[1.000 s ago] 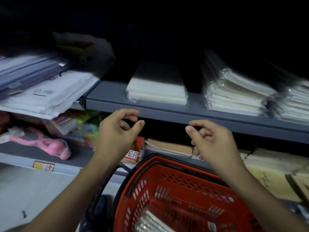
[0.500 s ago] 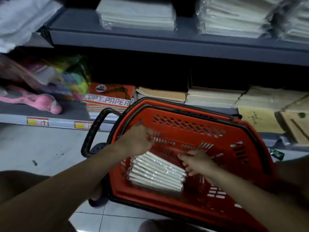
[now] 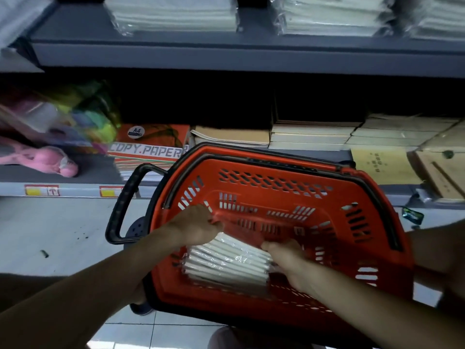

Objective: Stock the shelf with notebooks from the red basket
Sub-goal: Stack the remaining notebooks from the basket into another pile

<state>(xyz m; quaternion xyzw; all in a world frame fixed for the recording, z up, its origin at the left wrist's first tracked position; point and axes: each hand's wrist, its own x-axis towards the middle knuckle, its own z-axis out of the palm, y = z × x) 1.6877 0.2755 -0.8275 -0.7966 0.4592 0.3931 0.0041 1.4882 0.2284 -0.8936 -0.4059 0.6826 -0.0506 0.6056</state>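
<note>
A red basket point(image 3: 276, 182) stands on the floor in front of the shelves. Inside it lies a plastic-wrapped pack of white notebooks point(image 3: 226, 265). My left hand point(image 3: 196, 225) grips the pack's far left corner. My right hand point(image 3: 286, 255) holds its right end, fingers curled over the edge. The grey upper shelf point(image 3: 226, 54) carries several wrapped white notebook stacks point(image 3: 173, 16).
The lower shelf holds an orange copy paper ream point(image 3: 151, 144), brown notebooks point(image 3: 309, 134), pink and coloured items point(image 3: 50, 147) at the left. The basket's black handle point(image 3: 125, 202) juts out to the left over the tiled floor point(image 3: 50, 235).
My view and both hands dropped from the upper shelf down into the basket. Both hands have closed on the ends of the wrapped notebook pack.
</note>
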